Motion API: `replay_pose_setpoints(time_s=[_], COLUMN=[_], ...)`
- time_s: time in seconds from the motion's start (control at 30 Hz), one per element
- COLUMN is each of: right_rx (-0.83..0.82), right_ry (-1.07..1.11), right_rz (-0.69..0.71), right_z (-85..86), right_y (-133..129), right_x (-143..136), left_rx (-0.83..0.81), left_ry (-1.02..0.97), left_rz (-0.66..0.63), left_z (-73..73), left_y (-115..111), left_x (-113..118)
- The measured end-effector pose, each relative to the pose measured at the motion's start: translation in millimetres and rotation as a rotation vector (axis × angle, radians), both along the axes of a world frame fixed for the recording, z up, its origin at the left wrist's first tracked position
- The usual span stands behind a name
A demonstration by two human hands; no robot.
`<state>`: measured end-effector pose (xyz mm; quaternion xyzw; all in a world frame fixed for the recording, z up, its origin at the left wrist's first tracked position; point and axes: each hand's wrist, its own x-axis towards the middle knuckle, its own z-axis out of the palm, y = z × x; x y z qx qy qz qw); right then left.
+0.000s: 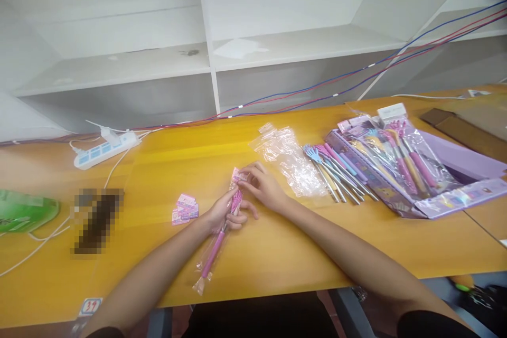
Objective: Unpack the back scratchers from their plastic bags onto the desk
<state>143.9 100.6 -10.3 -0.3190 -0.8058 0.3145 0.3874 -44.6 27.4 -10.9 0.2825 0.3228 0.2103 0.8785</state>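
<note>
My left hand (224,212) is wrapped round a pink back scratcher (214,254) that lies inside a clear plastic sleeve. Its hand-shaped head points away from me, partly covered by my fingers. At the sleeve's top end my right hand (259,184) pinches a small pink printed card (236,176). How far the card sits inside the sleeve I cannot tell. Left of my hands lie several similar cards (185,209) in a loose pile. Beyond my right hand are clear empty sleeves (291,156) and a bunch of loose back scratchers (336,171) in blue, pink, yellow and purple.
A purple display box (461,194) at the right holds several bagged back scratchers (412,163). Far left are a white power strip (106,150), a green packet (27,211) and a blurred dark object (99,222). Wires (285,92) run along the table's back edge below white shelves (309,45).
</note>
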Motion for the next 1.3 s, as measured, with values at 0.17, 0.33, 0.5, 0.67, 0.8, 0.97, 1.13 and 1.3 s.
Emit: replay_pose_setpoints(time_s=[0.17,0.33,0.5,0.67,0.8,0.97,1.13,1.3], right_rx=[0.033,0.191,0.262,0.321,0.295,0.172,0.198,0.129], right_ry=[0.022,-0.062,-0.167,-0.259,-0.164,-0.018,-0.035,-0.072], right_rz=[0.0,-0.054,-0.107,-0.17,-0.217,-0.132,0.125,0.173], right_z=[-11.8,-17.5,-16.1,-9.4,-6.0,-1.0,5.3,12.6], right_y=[-0.5,-0.6,-4.9,-10.3,-0.9,18.5,27.0,26.4], right_x=[7.3,8.6,6.1,7.9,18.3,34.6,48.2,50.1], left_rx=[0.004,0.03,0.118,0.176,0.119,0.009,-0.016,-0.012], left_ry=[0.031,0.076,0.125,0.116,0.058,-0.015,-0.04,-0.018], left_rz=[-0.078,-0.077,-0.046,0.021,-0.077,-0.163,-0.159,-0.161], left_z=[-2.5,2.9,9.3,6.6,3.1,1.1,2.3,1.4], left_y=[4.8,3.7,-1.4,-3.7,-2.3,3.1,4.9,3.6], left_x=[-3.1,-0.2,3.9,7.3,3.5,-4.4,-5.7,-4.7])
